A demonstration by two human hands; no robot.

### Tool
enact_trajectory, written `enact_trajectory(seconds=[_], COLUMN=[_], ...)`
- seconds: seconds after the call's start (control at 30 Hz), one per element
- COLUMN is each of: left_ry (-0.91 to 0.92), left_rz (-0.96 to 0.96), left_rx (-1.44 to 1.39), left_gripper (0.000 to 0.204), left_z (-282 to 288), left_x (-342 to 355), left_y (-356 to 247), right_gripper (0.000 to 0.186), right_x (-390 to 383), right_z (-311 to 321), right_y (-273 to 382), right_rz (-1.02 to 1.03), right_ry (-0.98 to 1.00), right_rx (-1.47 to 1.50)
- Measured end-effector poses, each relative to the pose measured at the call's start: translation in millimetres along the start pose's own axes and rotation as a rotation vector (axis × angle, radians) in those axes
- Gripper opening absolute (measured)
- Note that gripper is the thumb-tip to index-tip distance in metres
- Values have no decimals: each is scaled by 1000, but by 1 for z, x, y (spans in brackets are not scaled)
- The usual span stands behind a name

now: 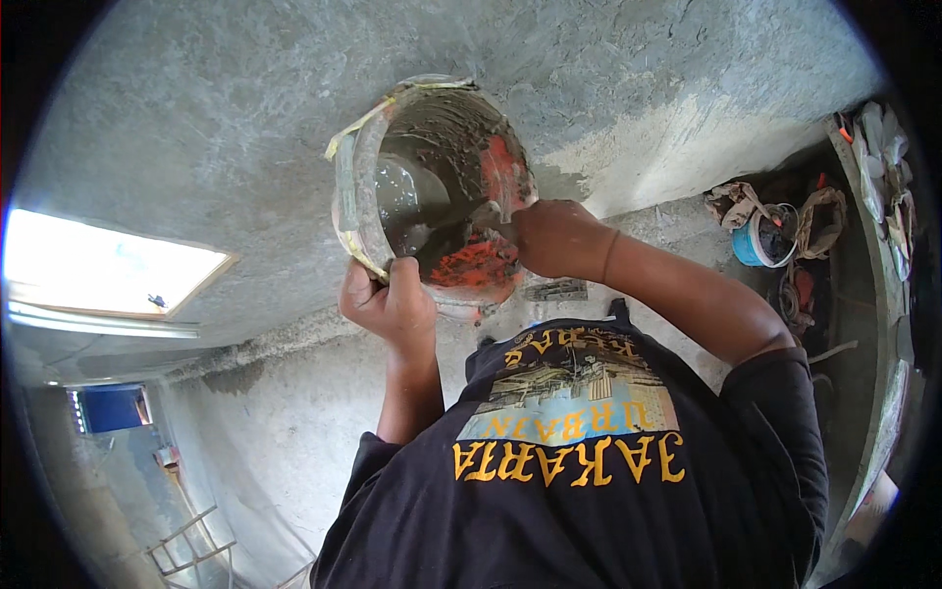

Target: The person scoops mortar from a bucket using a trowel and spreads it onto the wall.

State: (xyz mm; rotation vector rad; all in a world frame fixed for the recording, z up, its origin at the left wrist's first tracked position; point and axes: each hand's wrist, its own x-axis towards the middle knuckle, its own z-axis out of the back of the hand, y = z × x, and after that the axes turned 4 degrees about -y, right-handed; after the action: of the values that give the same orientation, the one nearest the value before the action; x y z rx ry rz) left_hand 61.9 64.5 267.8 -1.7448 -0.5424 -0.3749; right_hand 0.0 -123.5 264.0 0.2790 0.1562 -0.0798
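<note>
My left hand point(388, 299) grips the lower-left rim of a mud-caked bucket point(349, 196), which is tilted so its inside faces me. Grey wet mix and watery slurry coat the inside, with orange-red patches showing on the right and bottom. My right hand point(559, 236) is closed at the bucket's right edge on what looks like a trowel point(476, 218), its blade down inside the bucket and smeared with the same mix, so its shape is partly hidden.
A rough plastered wall point(638, 69) stands beyond the bucket, with a bright window point(88, 255) at left. On the right sit a blue-white bucket point(748, 240), crumpled sacks point(819, 226) and a long ledge point(873, 187) with bags. A ladder-like frame point(191, 540) is at lower left.
</note>
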Motion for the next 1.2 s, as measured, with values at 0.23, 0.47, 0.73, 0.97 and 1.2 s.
enact_trajectory(seconds=[0.23,0.47,0.73,0.97,1.2], left_ry=[-45,-4,-20,-45,80], left_rz=[2,66,78,235,407], left_rx=[16,6,-21,-77,23], left_gripper=[15,18,12,7,25], left_z=[5,13,21,24,38], left_x=[-6,3,15,20,-3], left_y=[4,3,7,6,65], right_gripper=[30,34,35,49,41], right_x=[25,43,45,17,-16], right_z=[-19,-19,-29,-34,-75], right_y=[14,23,0,-37,-80], right_rz=[44,58,149,249,126], right_ry=[-35,-280,-544,-627,-544], right_rx=[-39,-190,-86,43,144])
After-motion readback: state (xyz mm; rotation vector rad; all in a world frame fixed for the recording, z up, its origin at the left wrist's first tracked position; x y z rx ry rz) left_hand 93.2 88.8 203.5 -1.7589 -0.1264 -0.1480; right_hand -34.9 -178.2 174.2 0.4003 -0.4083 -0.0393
